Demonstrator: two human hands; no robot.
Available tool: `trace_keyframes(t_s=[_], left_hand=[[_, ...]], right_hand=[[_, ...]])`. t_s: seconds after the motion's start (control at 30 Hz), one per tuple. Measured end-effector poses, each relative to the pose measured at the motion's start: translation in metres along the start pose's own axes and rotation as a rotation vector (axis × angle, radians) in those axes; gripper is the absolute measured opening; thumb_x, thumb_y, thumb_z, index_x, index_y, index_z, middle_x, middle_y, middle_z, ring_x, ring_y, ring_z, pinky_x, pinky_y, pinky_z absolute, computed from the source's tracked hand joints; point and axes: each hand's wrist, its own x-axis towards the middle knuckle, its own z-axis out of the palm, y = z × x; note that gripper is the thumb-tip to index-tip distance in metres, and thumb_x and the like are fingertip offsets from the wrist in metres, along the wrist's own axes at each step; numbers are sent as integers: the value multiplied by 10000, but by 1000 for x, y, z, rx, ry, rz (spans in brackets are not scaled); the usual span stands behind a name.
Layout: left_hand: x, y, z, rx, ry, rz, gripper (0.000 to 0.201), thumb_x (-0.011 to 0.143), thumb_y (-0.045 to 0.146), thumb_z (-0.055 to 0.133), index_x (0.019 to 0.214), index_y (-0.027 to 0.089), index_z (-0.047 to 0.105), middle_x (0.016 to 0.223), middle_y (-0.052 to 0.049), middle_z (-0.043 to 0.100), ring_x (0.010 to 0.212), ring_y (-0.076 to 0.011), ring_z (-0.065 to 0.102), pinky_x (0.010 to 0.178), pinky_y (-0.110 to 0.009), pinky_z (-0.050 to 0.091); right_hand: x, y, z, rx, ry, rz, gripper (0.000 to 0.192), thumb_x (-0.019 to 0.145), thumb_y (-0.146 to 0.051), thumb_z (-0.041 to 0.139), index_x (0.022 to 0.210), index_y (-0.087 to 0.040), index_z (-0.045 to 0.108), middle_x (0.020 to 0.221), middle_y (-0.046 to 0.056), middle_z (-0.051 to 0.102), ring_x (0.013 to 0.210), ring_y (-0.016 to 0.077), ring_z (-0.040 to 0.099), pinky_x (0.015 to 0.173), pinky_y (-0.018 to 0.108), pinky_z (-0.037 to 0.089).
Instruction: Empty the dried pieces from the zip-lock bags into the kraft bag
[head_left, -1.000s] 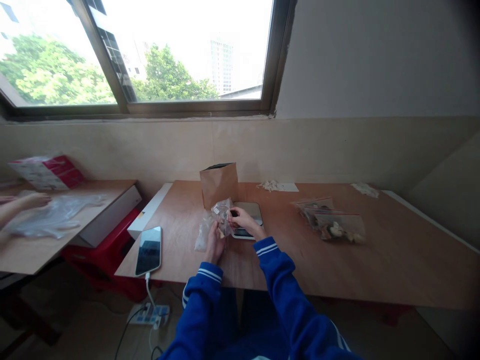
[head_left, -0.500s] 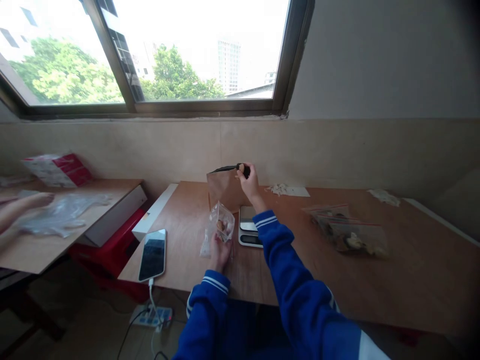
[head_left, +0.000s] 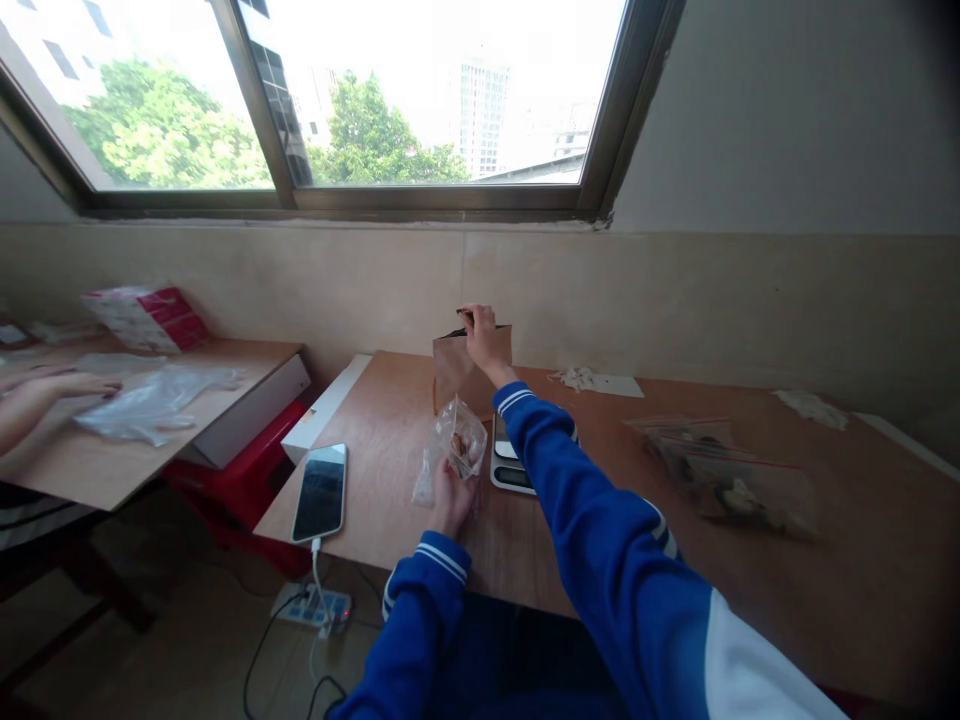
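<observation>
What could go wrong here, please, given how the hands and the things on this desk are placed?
The right hand grips the top edge of the upright brown paper bag; a pull might tip it toward the scale in front. The left hand holds the small clear bag from below, so its contents may spill if its mouth is open, which I cannot tell. The phone lies at the desk edge with its cable hanging; a snag could drag it off.
</observation>
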Motion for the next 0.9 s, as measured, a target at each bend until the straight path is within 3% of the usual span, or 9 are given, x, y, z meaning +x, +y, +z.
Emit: trace_keyframes(t_s=[0.3, 0.5, 0.63, 0.73, 0.9], left_hand=[[-11, 3, 9, -43, 1, -20, 201, 925, 180, 473, 1020, 164, 650, 936, -60, 704, 648, -126, 632, 567, -231, 535], [-13, 3, 12, -3, 34, -6, 225, 935, 194, 451, 1032, 163, 651, 951, -63, 697, 661, -118, 630, 613, -230, 528], [-14, 3, 13, 18, 47, -12, 248, 945, 188, 435, 1063, 175, 652, 996, -71, 695, 727, -134, 650, 683, -248, 533], [-13, 2, 13, -13, 46, -8, 245, 936, 169, 435, 1058, 159, 647, 972, -83, 692, 760, -152, 664, 694, -257, 546], [-11, 2, 11, -6, 29, 5, 190, 902, 170, 502, 1022, 161, 649, 926, -68, 685, 653, -126, 620, 611, -238, 533]], right_hand=[[-15, -5, -14, 44, -19, -79, 197, 854, -96, 444, 1007, -183, 534, 1033, 101, 568, 990, 215, 540, 912, 333, 451], [-19, -11, -18, -121, -177, -138, 261, 722, -24, 443, 889, -174, 576, 935, 90, 591, 943, 246, 528, 899, 351, 428], [-17, -17, -24, -261, -257, -130, 275, 789, -41, 431, 978, -149, 598, 1008, 117, 588, 968, 257, 518, 910, 350, 427], [-17, -22, -26, -385, -314, -116, 209, 926, -172, 438, 1020, -138, 622, 1092, 140, 595, 1021, 265, 525, 956, 361, 404], [-22, -31, -31, -487, -372, -42, 339, 1034, -289, 325, 1129, -137, 612, 1122, 140, 655, 1032, 250, 582, 935, 353, 398]])
